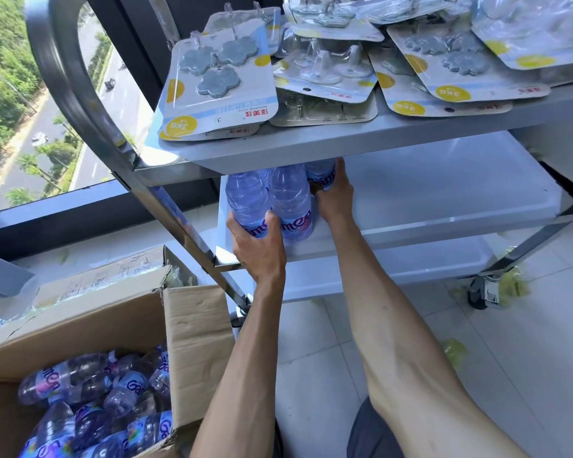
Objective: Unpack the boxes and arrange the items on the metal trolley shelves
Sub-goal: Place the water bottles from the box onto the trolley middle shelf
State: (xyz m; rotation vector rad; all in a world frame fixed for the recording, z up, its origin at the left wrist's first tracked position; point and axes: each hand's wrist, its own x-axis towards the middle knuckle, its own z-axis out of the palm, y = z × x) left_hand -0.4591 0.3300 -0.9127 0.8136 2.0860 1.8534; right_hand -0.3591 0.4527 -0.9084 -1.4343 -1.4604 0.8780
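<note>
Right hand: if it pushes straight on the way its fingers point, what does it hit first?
The right hand already grips a water bottle on the middle shelf. Beyond it the top shelf hides the view, so depth is unclear.

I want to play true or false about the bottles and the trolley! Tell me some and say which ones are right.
1. Both hands are holding water bottles on the middle shelf. True: the left hand grips one bottle and the right hand grips another.
2. The cardboard box is empty. False: more bottles lie inside it.
3. Packs of hooks lie on the top shelf. True.
4. The bottles on the shelf lie flat. False: they stand upright.
5. The trolley has wheels. True: one wheel shows at the right.
</note>
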